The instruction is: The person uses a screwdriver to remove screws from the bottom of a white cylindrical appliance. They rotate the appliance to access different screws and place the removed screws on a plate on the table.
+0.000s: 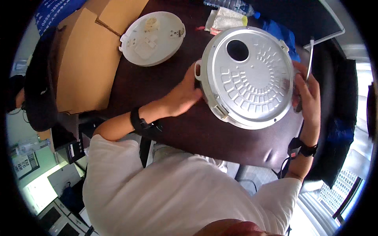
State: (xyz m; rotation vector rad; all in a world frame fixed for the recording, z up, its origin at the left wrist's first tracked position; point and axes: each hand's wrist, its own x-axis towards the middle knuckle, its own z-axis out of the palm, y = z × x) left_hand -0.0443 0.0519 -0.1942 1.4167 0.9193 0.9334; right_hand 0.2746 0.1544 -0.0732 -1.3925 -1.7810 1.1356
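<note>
a person's white t-shirt (pixel 177 192) fills the bottom of the view, closest to the camera, with both bare forearms reaching up over a dark brown desk (pixel 189 133). each wrist wears a black band. the left hand (pixel 183 96) is closed around the left rim of a round silver metal plate (pixel 247 76), fingers curled behind the edge. the right hand (pixel 309 96) grips the plate's right rim and also holds a thin dark tool, too small to identify, between its fingers. the plate is held tilted above the desk's far right part, its face showing rows of raised ribs in curved bands, one round hole near the top, and small clips along the rim. farther off, towards the desk's far left corner, a round white plastic cover (pixel 152 38) lies flat with small white parts on it. a brown cardboard box (pixel 84 59) sits at the desk's left edge. at the far edge lie a folded cloth (pixel 228 17) and a clear plastic bottle (pixel 232 5).
</note>
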